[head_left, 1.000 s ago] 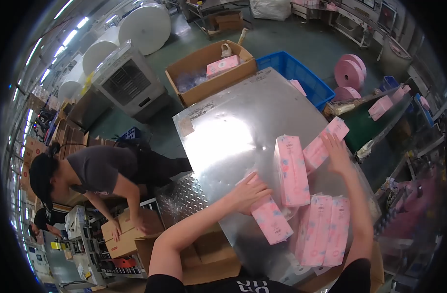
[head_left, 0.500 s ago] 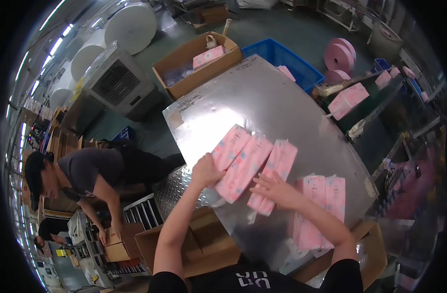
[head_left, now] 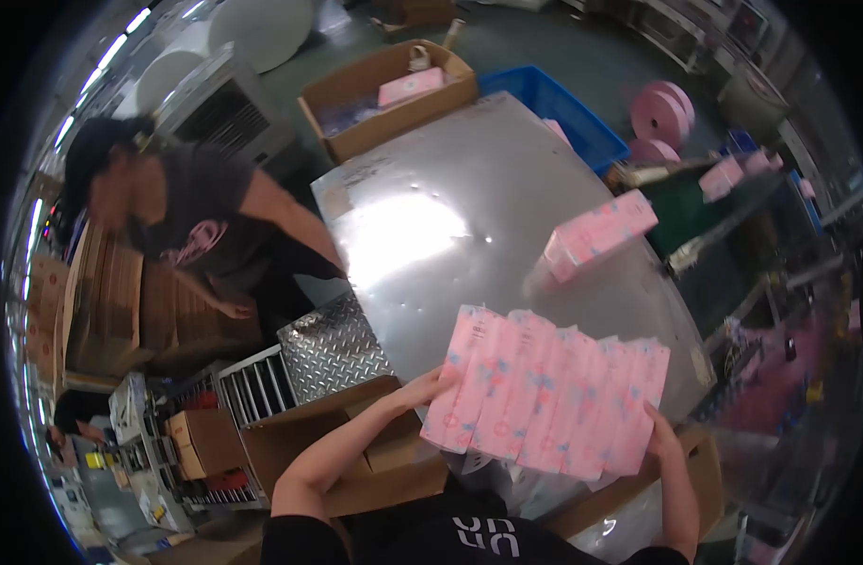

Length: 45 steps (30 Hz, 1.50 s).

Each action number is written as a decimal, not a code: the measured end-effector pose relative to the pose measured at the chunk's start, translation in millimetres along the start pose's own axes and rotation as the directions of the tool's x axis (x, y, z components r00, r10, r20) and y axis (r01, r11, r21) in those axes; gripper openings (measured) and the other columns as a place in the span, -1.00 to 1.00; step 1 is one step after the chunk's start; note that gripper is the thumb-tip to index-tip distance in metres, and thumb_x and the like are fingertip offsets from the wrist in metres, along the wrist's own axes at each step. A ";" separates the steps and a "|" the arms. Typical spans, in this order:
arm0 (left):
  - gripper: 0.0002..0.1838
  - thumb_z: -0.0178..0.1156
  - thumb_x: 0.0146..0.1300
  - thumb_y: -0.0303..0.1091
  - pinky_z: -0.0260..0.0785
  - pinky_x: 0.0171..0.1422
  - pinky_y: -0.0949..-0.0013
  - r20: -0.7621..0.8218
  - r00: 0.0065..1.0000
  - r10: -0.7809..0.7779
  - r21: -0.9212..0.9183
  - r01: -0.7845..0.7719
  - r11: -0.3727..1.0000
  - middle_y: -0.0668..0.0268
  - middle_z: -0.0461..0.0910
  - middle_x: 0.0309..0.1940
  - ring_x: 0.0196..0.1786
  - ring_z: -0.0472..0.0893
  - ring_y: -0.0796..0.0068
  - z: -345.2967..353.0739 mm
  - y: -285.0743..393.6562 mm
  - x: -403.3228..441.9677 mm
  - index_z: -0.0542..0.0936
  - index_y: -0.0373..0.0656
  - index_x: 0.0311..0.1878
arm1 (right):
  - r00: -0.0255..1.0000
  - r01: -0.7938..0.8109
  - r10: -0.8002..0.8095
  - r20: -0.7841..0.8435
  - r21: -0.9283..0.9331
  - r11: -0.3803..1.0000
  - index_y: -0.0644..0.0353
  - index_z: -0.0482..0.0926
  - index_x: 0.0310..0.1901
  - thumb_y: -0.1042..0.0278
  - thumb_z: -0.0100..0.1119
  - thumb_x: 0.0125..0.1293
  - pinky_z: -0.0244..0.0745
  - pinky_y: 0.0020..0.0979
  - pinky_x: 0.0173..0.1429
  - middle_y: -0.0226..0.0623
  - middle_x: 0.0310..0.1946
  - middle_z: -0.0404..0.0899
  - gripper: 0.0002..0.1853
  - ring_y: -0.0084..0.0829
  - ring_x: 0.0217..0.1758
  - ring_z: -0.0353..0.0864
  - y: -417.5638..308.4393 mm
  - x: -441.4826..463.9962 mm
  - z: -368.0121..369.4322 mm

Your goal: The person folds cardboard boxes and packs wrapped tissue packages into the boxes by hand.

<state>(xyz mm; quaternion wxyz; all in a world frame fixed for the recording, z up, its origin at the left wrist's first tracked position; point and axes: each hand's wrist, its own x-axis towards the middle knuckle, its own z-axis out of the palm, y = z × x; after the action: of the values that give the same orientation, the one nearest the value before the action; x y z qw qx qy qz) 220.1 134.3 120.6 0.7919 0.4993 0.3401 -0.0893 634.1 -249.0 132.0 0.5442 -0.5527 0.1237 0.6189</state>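
Observation:
A row of several pink tissue packs [head_left: 549, 395], pressed side by side, spans the gap between my hands at the near edge of the metal table [head_left: 431, 301]. My left hand [head_left: 439, 388] is closed against the row's left end, its fingers partly hidden by the packs. At the right end my right hand [head_left: 659, 431] grips the outermost pack, with most fingers out of sight behind it. Another pink pack [head_left: 601, 234] lies farther off, at the table's right edge by the conveyor.
An open cardboard box [head_left: 394, 461] is below my left arm, and another carton [head_left: 705, 480] is by my right. Across the table stand a cardboard box [head_left: 347, 141] and a blue crate [head_left: 592, 141]. A green conveyor [head_left: 705, 207] carries packs. A co-worker [head_left: 205, 207] stands left.
The separate groups of packs are now one row, held between both hands closer to me. A pack has come from the conveyor onto the table. The co-worker has straightened and turned.

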 end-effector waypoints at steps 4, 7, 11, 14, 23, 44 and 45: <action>0.00 0.22 0.17 0.37 0.50 0.17 0.20 0.066 0.988 -0.142 0.145 0.131 0.981 0.24 0.39 0.33 0.25 0.51 0.31 0.8 15.2 -37.3 0.07 0.07 0.53 | 1.000 0.009 -0.010 -0.025 -0.037 0.999 0.33 0.29 0.35 0.15 0.21 0.27 0.29 -0.02 0.48 -0.09 0.28 0.45 -0.32 -0.09 0.35 0.42 12.5 6.0 -12.7; 0.04 0.29 0.12 0.35 0.48 0.25 0.11 0.188 0.954 -0.232 0.040 0.228 0.973 0.28 0.35 0.36 0.30 0.46 0.32 -6.8 -15.3 -65.6 0.05 0.12 0.54 | 0.999 -0.034 0.034 -0.014 -0.024 0.999 0.32 0.28 0.35 0.22 0.22 0.26 0.30 0.01 0.45 -0.07 0.30 0.41 -0.33 -0.06 0.34 0.40 31.0 11.9 -21.2; 0.00 0.30 0.13 0.31 0.44 0.29 0.11 0.131 0.978 -0.165 -0.056 0.173 0.983 0.29 0.37 0.35 0.31 0.45 0.37 -19.2 -46.8 -92.2 0.12 0.06 0.52 | 0.983 -0.156 0.148 -0.106 -0.069 0.985 0.34 0.27 0.36 0.27 0.22 0.24 0.30 0.02 0.44 -0.07 0.30 0.40 -0.32 -0.05 0.35 0.38 34.1 28.7 -26.8; 0.00 0.31 0.13 0.29 0.43 0.30 0.16 0.132 0.989 -0.066 -0.070 0.076 0.995 0.27 0.38 0.34 0.33 0.43 0.35 -31.6 -39.7 -123.7 0.12 0.03 0.52 | 0.997 -0.010 0.000 -0.079 -0.134 0.991 0.38 0.31 0.31 0.34 0.24 0.15 0.37 0.00 0.41 -0.07 0.23 0.46 -0.33 -0.07 0.27 0.46 21.2 40.4 -3.7; -0.04 0.52 0.01 -0.21 0.25 0.46 0.19 -0.240 0.918 0.315 -0.002 -0.325 0.946 0.11 0.43 0.29 0.34 0.42 0.28 -108.8 -46.1 -316.8 0.23 -0.28 0.44 | 0.815 0.357 -0.234 0.530 -0.142 0.923 0.44 0.37 0.26 0.58 0.30 -0.08 0.48 -0.02 0.35 -0.05 0.14 0.56 -0.26 -0.07 0.18 0.59 25.8 3.7 243.0; 0.36 0.30 -0.11 0.53 -0.26 0.60 -0.22 -0.437 0.869 -0.234 0.587 0.473 0.657 -0.09 -0.34 0.59 0.61 -0.28 -0.21 -60.4 -380.1 -344.1 -0.17 0.07 0.61 | 0.809 0.587 0.453 0.374 -0.508 -0.630 -0.27 -0.15 0.58 -0.06 0.41 -0.01 -0.27 0.35 0.52 0.02 0.60 -0.37 0.17 0.09 0.65 -0.38 373.9 56.1 372.2; 0.36 0.30 -0.11 0.53 -0.26 0.60 -0.22 -0.438 0.867 -0.239 0.587 0.477 0.655 -0.09 -0.34 0.59 0.61 -0.28 -0.21 -57.6 -372.0 -334.3 -0.17 0.07 0.61 | 0.795 0.596 0.429 0.429 -0.423 -0.683 -0.33 -0.19 0.58 -0.09 0.44 -0.06 -0.31 0.37 0.52 0.02 0.60 -0.36 0.22 0.09 0.65 -0.38 378.1 62.6 379.4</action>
<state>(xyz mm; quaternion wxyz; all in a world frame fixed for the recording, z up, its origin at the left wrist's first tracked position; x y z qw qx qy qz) -236.4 -63.5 43.3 0.4531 0.6819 0.5011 -0.2805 131.9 -71.6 47.2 -0.2203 -0.4907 -0.7620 0.3606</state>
